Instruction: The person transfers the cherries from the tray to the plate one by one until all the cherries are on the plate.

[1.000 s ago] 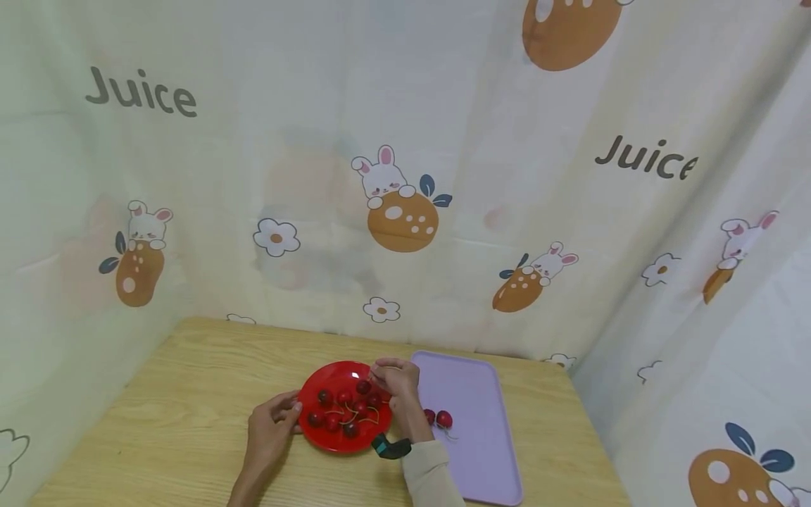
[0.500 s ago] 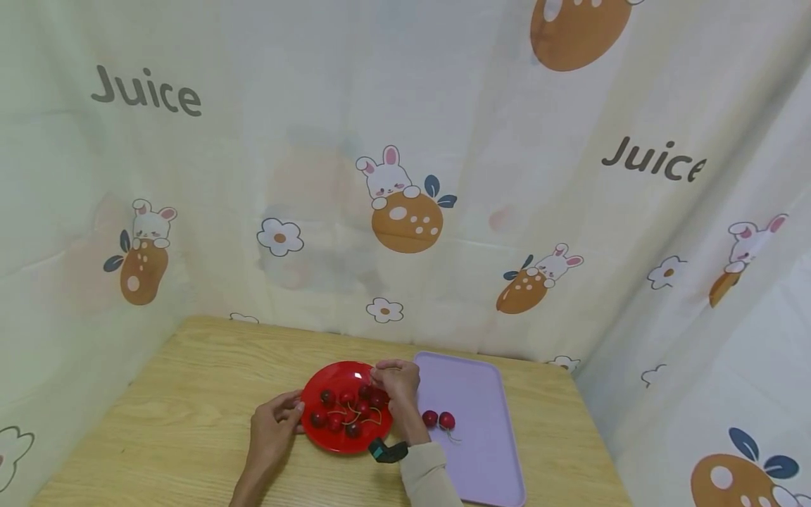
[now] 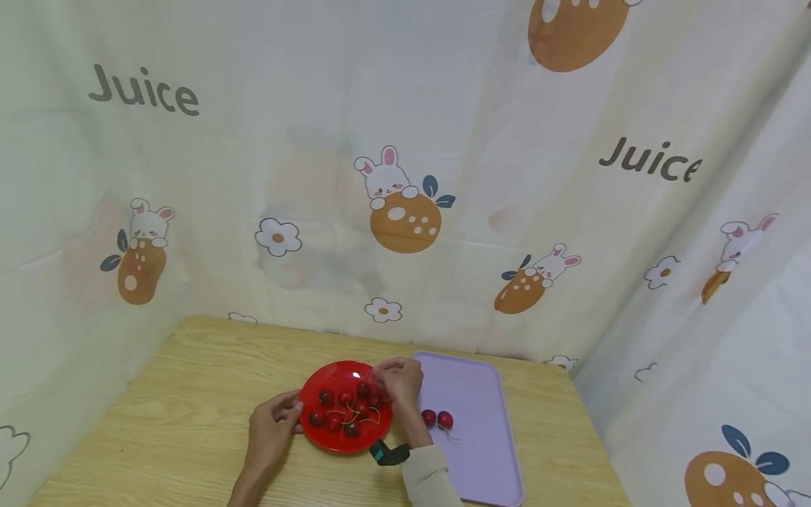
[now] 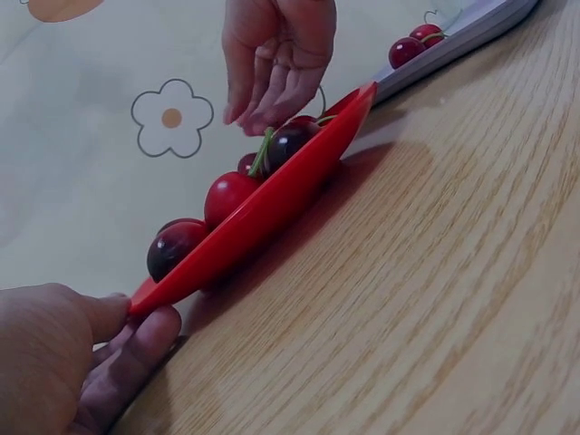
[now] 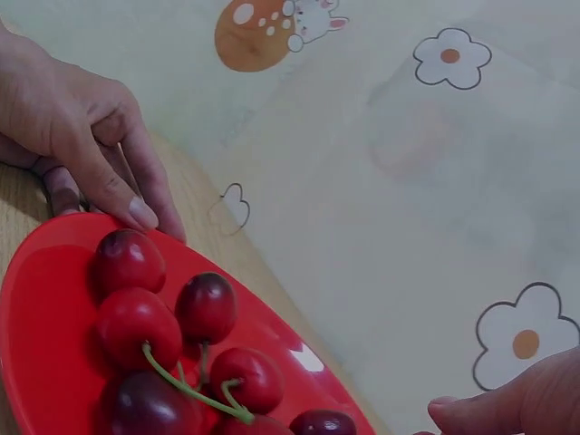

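Note:
My left hand [image 3: 271, 431] pinches the left rim of a round red plate [image 3: 336, 377], thumb on top and fingers underneath, as the left wrist view shows. Several dark-red cherries [image 5: 140, 326] with green stems lie in the plate. Over its far right side hangs my right hand [image 3: 402, 380], fingers pointing down with their tips right at the uppermost cherries and stems. Nothing shows held between those fingertips. In the right wrist view only part of this hand, mainly the thumb [image 5: 507, 403], appears at the lower right corner.
A light purple tray [image 3: 481, 451] lies just right of the plate, carrying two cherries [image 3: 437, 419] with joined stems near its left edge. Both rest on a wooden table [image 3: 209, 394]. Behind hangs a printed curtain [image 3: 317, 176]. A black camera mount [image 3: 389, 453] sits on my right wrist.
My right hand has shifted slightly up and right over the plate's edge. The left hand keeps its grip on the rim. The head view sways a little.

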### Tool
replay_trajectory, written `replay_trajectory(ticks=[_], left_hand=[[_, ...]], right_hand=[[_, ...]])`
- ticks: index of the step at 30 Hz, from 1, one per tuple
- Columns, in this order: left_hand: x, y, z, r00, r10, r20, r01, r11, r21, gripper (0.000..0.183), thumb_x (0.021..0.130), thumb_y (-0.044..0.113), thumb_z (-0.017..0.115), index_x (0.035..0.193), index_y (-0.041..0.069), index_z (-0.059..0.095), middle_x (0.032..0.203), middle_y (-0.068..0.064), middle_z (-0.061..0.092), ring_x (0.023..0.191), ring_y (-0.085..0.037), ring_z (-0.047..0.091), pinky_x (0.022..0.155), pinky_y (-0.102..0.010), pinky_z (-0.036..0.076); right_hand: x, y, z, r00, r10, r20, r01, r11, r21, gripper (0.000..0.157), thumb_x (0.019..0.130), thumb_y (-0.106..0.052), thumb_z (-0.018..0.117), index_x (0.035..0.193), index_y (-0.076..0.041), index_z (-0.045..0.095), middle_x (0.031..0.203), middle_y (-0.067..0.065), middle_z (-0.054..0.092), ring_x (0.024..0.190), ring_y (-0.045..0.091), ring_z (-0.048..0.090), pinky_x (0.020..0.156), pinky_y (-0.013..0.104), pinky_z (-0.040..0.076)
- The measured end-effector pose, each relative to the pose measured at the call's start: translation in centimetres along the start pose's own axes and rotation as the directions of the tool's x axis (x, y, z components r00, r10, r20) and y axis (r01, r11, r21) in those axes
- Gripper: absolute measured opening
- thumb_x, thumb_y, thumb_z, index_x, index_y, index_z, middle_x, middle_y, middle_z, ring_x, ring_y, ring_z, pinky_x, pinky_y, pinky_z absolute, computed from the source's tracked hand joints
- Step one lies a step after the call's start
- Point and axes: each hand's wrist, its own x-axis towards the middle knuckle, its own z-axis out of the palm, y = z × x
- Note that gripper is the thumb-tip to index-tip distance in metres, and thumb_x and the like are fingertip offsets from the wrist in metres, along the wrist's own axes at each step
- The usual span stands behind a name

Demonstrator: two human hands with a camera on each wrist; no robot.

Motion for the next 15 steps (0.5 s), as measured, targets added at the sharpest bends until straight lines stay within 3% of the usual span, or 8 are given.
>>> replay_trajectory(ticks=[8,15], left_hand=[[0.2,-0.3,0.2,1.000,-0.001,-0.003,0.001,0.999,0.036,0.035,0.105,0.000,0.069,0.139,-0.005,0.069,0.122,-0.027,0.074,0.081,-0.006,0.075,0.069,-0.027,0.072],[-0.1,-0.1,0.2,1.000,0.005,-0.008,-0.005,0.999,0.036,0.034,0.106,0.000,0.067,0.140,-0.005,0.069,0.123,-0.029,0.074,0.075,-0.010,0.076,0.068,-0.027,0.072]], right_hand=[[-0.6,-0.3,-2.5,1.000,-0.015,0.016,0.013,0.992,0.127,0.011,0.086,0.010,0.084,0.093,0.014,0.078,0.076,0.019,0.079,0.059,0.016,0.073,0.058,0.030,0.070],[-0.8,0.0,-5.7,1.000,-0.003,0.002,0.003,0.977,0.213,0.014,0.086,0.011,0.082,0.096,0.019,0.075,0.076,0.021,0.079,0.056,0.012,0.071,0.054,0.026,0.068]])
